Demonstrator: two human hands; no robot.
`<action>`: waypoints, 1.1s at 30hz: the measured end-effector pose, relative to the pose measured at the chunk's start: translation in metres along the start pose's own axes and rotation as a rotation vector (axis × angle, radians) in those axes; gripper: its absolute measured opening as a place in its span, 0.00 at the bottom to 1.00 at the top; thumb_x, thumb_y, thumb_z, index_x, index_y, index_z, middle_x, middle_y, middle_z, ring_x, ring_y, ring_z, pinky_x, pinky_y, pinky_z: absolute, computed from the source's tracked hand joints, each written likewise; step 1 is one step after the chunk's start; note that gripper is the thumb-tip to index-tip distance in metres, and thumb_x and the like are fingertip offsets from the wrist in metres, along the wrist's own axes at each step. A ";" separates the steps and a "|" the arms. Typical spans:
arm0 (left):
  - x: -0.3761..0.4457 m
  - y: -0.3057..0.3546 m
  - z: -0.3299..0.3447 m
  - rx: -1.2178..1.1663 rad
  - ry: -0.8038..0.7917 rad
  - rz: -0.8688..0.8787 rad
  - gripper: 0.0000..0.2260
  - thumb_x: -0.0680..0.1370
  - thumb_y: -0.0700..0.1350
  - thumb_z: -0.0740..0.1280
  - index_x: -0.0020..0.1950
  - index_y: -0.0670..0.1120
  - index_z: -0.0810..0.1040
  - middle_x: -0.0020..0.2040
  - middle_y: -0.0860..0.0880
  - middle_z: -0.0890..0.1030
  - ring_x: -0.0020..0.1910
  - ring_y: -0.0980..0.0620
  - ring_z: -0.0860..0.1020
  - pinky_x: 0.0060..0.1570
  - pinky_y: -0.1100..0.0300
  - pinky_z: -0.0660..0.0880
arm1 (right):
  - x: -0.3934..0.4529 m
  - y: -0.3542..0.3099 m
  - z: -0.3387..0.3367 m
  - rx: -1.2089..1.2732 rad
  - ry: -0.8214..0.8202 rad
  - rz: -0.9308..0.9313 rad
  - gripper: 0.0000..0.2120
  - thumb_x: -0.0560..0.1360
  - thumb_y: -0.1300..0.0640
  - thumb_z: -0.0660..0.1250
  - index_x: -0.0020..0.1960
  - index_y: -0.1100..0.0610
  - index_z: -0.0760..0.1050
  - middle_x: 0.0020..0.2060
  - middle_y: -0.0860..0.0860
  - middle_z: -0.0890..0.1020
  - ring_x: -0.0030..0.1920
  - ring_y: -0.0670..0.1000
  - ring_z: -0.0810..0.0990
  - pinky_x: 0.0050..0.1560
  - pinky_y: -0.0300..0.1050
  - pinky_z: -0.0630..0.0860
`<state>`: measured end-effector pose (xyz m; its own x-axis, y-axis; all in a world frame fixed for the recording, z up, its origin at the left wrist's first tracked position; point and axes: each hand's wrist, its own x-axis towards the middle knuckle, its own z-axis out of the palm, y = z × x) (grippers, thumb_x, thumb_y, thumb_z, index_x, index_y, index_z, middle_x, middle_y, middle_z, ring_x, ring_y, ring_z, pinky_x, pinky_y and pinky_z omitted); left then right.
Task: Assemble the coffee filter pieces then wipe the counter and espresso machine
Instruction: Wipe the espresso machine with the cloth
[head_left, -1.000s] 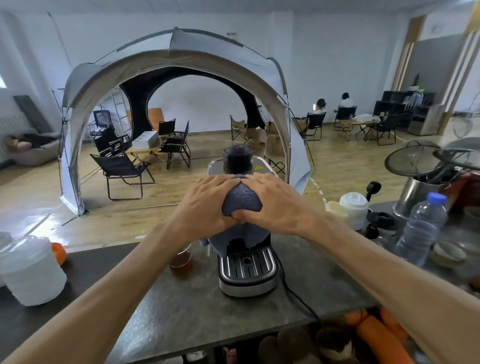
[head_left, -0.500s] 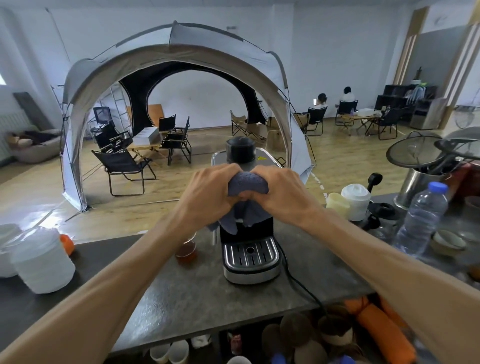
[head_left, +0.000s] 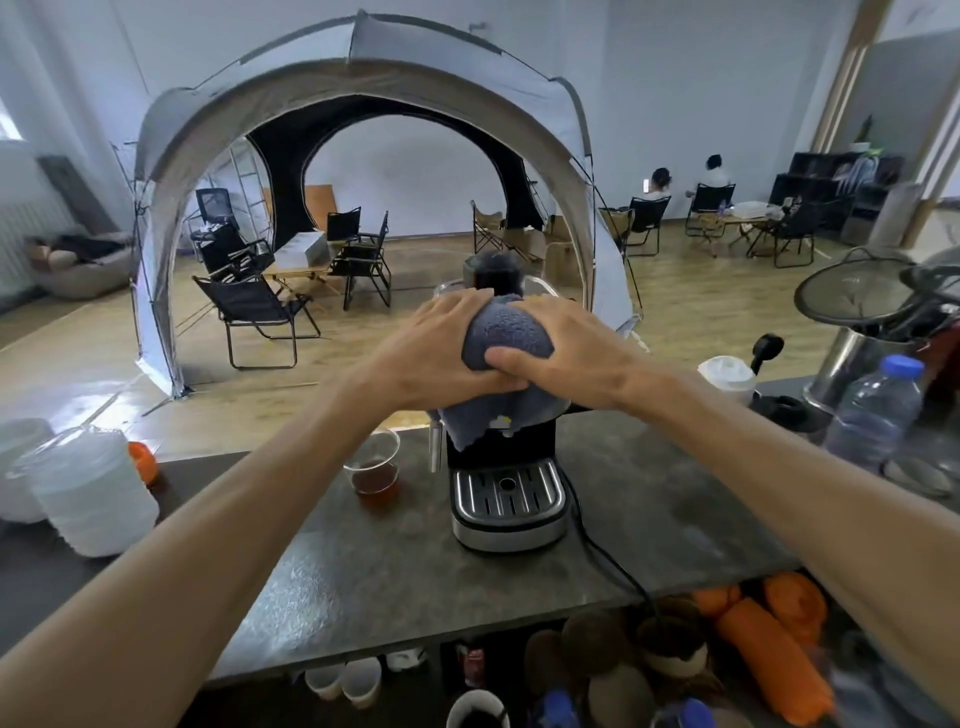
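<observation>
A black and steel espresso machine (head_left: 506, 499) stands in the middle of the dark stone counter (head_left: 405, 566). A grey-blue cloth (head_left: 501, 335) is bunched over the machine's top front, with a loose end hanging down its face. My left hand (head_left: 441, 353) and my right hand (head_left: 566, 348) both grip the cloth and press it against the machine. The machine's upper body is mostly hidden behind hands and cloth; its black round cap (head_left: 493, 273) shows above them. No filter pieces can be made out.
A clear cup of brown liquid (head_left: 375, 467) stands just left of the machine. A white lidded jar (head_left: 88, 488) is at the far left. A power cord (head_left: 608, 551) runs off the machine's right. A water bottle (head_left: 872, 410), white cup (head_left: 727, 376) and steel container (head_left: 852, 358) crowd the right.
Both hands stay clamped on the cloth at the machine's top; the bunched cloth has shifted slightly, with more of it hanging down the front than half a second ago.
</observation>
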<state>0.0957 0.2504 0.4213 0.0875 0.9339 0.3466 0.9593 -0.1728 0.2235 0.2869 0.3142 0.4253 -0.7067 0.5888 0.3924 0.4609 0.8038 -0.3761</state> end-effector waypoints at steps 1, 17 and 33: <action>-0.001 -0.001 0.002 -0.017 0.013 0.018 0.47 0.63 0.75 0.68 0.76 0.53 0.62 0.71 0.49 0.70 0.69 0.49 0.69 0.68 0.48 0.67 | -0.002 0.003 0.004 -0.034 0.008 -0.010 0.32 0.72 0.34 0.67 0.69 0.51 0.71 0.60 0.49 0.77 0.59 0.50 0.75 0.60 0.44 0.69; -0.034 0.032 0.029 -0.114 0.554 0.109 0.13 0.67 0.44 0.72 0.50 0.45 0.77 0.42 0.48 0.79 0.40 0.47 0.76 0.39 0.50 0.75 | -0.029 -0.008 0.019 -0.088 0.337 -0.071 0.12 0.69 0.50 0.73 0.49 0.55 0.78 0.38 0.50 0.79 0.37 0.49 0.75 0.39 0.43 0.67; 0.006 0.152 -0.007 -1.324 0.459 -0.300 0.19 0.75 0.44 0.68 0.64 0.44 0.71 0.52 0.47 0.80 0.51 0.52 0.81 0.52 0.54 0.81 | -0.055 -0.030 -0.051 1.366 0.260 0.219 0.22 0.80 0.40 0.58 0.61 0.55 0.79 0.55 0.53 0.85 0.56 0.51 0.84 0.56 0.50 0.78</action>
<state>0.2398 0.2273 0.4632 -0.4076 0.8490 0.3362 -0.0491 -0.3880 0.9203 0.3395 0.2624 0.4578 -0.5020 0.8088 0.3064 -0.4366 0.0688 -0.8970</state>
